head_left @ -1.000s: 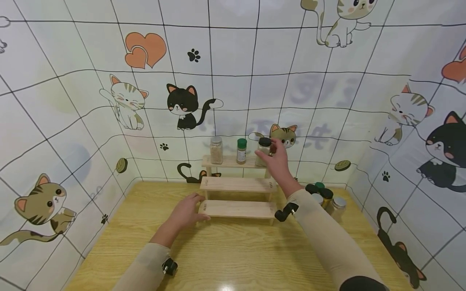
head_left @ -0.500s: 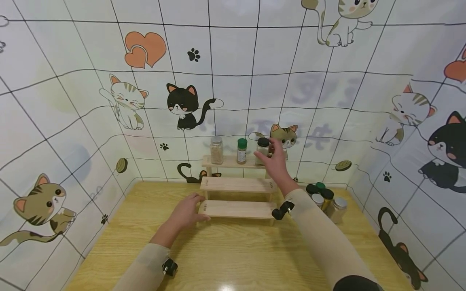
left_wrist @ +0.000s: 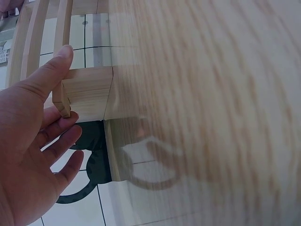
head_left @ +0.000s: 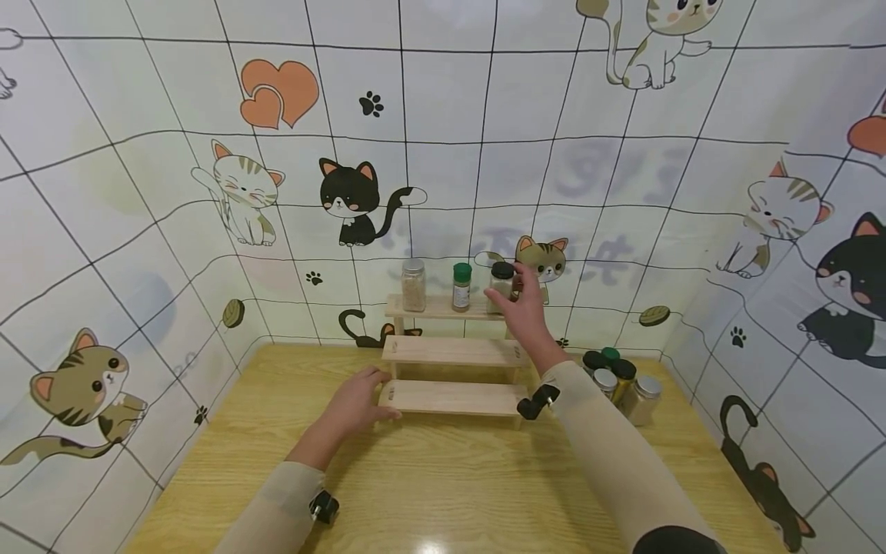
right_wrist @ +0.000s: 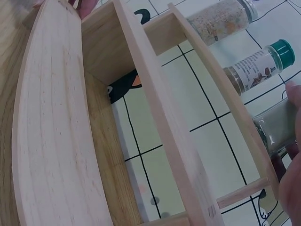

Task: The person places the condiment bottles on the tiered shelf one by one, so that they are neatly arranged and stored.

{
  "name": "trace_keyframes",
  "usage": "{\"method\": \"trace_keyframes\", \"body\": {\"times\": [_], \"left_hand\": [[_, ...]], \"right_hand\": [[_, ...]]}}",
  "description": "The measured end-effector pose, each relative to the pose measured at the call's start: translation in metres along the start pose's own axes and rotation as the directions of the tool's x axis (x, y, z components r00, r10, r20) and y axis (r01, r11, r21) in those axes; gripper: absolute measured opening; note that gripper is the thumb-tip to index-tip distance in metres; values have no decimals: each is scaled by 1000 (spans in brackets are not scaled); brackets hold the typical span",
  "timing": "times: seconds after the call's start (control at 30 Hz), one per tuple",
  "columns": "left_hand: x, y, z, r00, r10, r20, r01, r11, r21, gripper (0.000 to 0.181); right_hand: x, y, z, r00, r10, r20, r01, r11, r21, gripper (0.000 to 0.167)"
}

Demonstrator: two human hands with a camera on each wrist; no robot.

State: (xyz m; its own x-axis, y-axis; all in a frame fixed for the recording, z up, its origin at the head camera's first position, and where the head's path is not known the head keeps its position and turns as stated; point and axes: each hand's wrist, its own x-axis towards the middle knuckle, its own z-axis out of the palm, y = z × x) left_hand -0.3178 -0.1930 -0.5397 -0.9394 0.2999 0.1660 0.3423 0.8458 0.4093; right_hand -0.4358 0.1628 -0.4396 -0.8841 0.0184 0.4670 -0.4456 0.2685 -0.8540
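A three-step wooden rack [head_left: 453, 351] stands against the back of the table. On its top step are a jar with a silvery lid [head_left: 413, 286], a green-lidded jar [head_left: 461, 287] and, at the right end, a black-lidded jar [head_left: 500, 288]. My right hand [head_left: 527, 312] holds that last jar between thumb and fingers; in the right wrist view the jar [right_wrist: 278, 123] shows at the edge, its lid out of frame. My left hand [head_left: 354, 402] grips the left end of the lowest step, thumb on one face and fingertips beneath, as the left wrist view shows [left_wrist: 35, 127].
Several jars with black, green and silvery lids [head_left: 623, 385] stand together on the table [head_left: 429, 477], right of the rack and beside my right forearm. A cat-patterned covering [head_left: 443, 100] lines the back and both sides.
The black-lidded jar has shifted very slightly left along the top step with my right hand. My left hand stays at the rack's end.
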Motion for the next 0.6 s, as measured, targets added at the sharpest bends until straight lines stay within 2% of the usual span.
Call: {"method": "trace_keyframes", "body": {"times": [0.27, 0.6], "left_hand": [[0, -1, 1, 1000, 8, -9, -8, 1000, -13, 77], [1, -2, 2, 1000, 6, -6, -6, 1000, -20, 78]], "right_hand": [[-9, -1, -9, 998, 62, 5, -62, 998, 1, 84], [-26, -3, -31, 999, 36, -7, -35, 999, 9, 85]]}}
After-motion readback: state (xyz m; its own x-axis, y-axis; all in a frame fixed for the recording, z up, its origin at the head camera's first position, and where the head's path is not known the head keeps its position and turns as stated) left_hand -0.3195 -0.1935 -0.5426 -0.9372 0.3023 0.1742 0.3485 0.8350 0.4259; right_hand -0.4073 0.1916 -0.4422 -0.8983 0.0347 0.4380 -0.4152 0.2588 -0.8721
